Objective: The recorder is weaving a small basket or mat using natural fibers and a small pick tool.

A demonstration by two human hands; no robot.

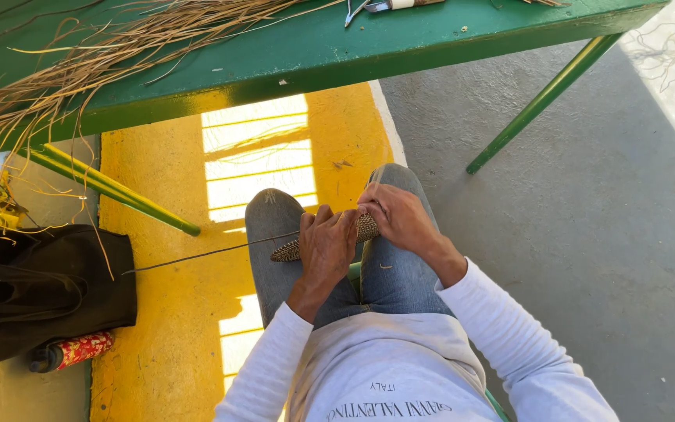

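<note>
over the knees, left hand (326, 248) and right hand (397, 219) both clamp fingers on a small woven piece (366, 229) (thin dark strand (205, 255) trailing left).

- We have one view only, from a camera worn on the head, so no second view shares any part of the scene.
- We look steeply down over our own chest and lap; the knees point toward the top of the frame.
- Our hands sit close below the lens, near the middle: left hand (326, 248), right hand (400, 219).
- The green tabletop (337, 43) crosses the upper edge, farther off, and only its near side shows.
- The yellow and grey floor (587, 234) fills the rest, well below us.
- A dark bag (41, 289) lies at the left margin, partly cut off.
</note>
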